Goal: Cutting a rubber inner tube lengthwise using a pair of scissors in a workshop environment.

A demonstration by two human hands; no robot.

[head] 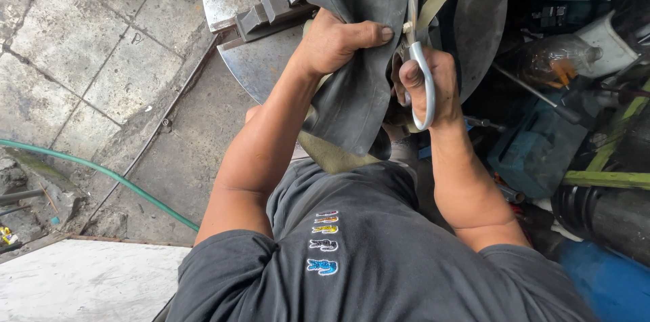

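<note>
Dark shirt point(365, 254) below, left hand point(335, 41) grips black rubber tube point(359, 78); right hand point(430, 85) clasps scissors point(421, 71) beside it.

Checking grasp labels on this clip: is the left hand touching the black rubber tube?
Touching. The head view shows the left hand gripping the black rubber tube, thumb pressed flat across its surface beside the scissors held in the right hand.

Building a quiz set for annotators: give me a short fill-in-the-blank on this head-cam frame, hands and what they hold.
1. The right hand grips a pair of ______ with pale loop handles.
2. The left hand clamps a sheet of black ______.
3. Behind the hands lies a round ______ plate.
4. A ______ hose runs across the concrete floor.

Missing words: scissors; rubber; metal; green
</note>
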